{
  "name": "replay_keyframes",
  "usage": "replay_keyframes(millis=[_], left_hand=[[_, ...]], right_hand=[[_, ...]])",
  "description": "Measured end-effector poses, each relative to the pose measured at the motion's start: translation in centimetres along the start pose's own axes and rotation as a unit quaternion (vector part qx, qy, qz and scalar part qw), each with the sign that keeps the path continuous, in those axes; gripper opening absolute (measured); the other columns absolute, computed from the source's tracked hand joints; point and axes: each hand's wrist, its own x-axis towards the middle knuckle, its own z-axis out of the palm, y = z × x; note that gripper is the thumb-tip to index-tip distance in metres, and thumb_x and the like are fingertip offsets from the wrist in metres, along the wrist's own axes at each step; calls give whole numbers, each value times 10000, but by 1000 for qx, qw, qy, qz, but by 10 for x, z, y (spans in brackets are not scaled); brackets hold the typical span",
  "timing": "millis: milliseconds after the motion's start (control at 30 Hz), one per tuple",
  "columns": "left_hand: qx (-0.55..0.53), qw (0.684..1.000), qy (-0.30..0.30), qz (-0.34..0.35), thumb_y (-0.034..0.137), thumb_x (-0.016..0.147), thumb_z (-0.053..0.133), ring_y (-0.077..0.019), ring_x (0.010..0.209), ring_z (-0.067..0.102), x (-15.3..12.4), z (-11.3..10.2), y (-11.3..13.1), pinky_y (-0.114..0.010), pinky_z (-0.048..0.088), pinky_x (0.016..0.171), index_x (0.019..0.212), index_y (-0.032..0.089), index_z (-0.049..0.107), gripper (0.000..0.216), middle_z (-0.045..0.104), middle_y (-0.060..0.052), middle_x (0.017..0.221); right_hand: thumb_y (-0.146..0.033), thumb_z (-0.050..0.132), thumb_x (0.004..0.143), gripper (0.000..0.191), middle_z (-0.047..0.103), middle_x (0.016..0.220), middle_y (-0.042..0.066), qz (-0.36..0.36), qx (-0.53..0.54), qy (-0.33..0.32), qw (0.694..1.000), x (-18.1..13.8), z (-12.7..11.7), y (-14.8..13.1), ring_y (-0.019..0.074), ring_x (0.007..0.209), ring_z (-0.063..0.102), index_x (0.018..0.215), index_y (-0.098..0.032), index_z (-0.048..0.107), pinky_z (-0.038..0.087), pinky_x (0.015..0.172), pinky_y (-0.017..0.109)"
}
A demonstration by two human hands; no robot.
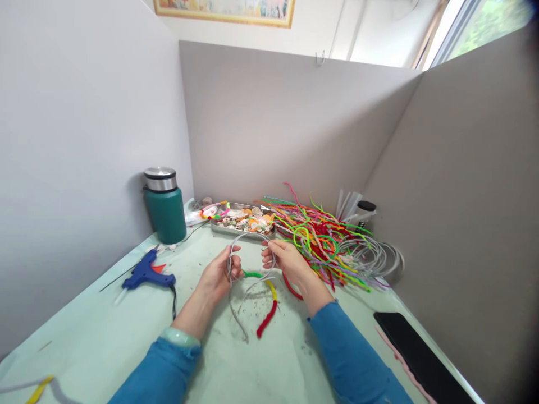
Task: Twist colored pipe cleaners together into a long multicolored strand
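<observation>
Both hands meet over the middle of the table. My left hand (219,275) is closed on the left side of a thin grey plastic headband (248,238), and my right hand (284,259) pinches its right side. The band arches up between them toward the tray. A second grey headband (238,314) hangs below the left hand, its end resting on the table. A pipe cleaner (269,306) coloured green, yellow and red curls under the hands. Another red pipe cleaner (290,287) lies under my right wrist.
A blue glue gun (147,274) lies left with its cord. A green flask (165,206) stands in the back left corner. A metal tray (244,220) of small decorations sits behind, beside a pile of coloured pipe cleaners (320,238) and grey headbands (379,257). A black phone (416,353) lies right.
</observation>
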Motion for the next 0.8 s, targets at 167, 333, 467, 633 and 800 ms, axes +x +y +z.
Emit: replay_keyframes(millis=[167, 333, 467, 633, 800], left_hand=[[-6, 1000, 12, -15, 283, 845, 469, -111, 513, 587, 0, 1, 1, -291, 508, 609, 908, 147, 541, 166, 649, -43, 705], [-13, 999, 41, -23, 270, 842, 475, -183, 737, 658, 1, -1, 2, -311, 527, 657, 884, 141, 549, 154, 676, -105, 870], [0, 998, 47, -38, 262, 836, 485, -187, 735, 660, 2, -2, 3, -298, 531, 617, 908, 128, 555, 167, 676, -112, 866], [23, 998, 28, -48, 254, 836, 482, -143, 605, 636, 1, -2, 2, -289, 523, 608, 889, 120, 559, 163, 671, -83, 772], [80, 995, -59, -28, 305, 846, 457, -16, 284, 318, -2, 1, 0, -174, 373, 374, 857, 110, 589, 236, 538, 24, 513]], right_hand=[[-389, 560, 745, 292, 630, 786, 53, -78, -105, 88, 987, 2, -4, -10, 138, 702, 574, 894, -150, 637, 462, 569, 233], [-455, 495, 786, 378, 583, 668, -1, -183, -138, 125, 965, -9, -22, -36, 83, 502, 473, 1017, -183, 619, 390, 463, 202], [-409, 456, 837, 351, 546, 591, -25, -235, -260, 71, 934, -27, -26, -59, 77, 479, 442, 1070, -202, 618, 352, 466, 197], [-305, 473, 854, 242, 654, 945, 21, -284, -395, -42, 873, -39, -11, -68, 135, 837, 577, 971, -222, 669, 423, 728, 240], [-268, 483, 862, 211, 651, 902, 28, -334, -431, -26, 838, -24, 2, -44, 131, 833, 576, 945, -220, 671, 417, 763, 245]])
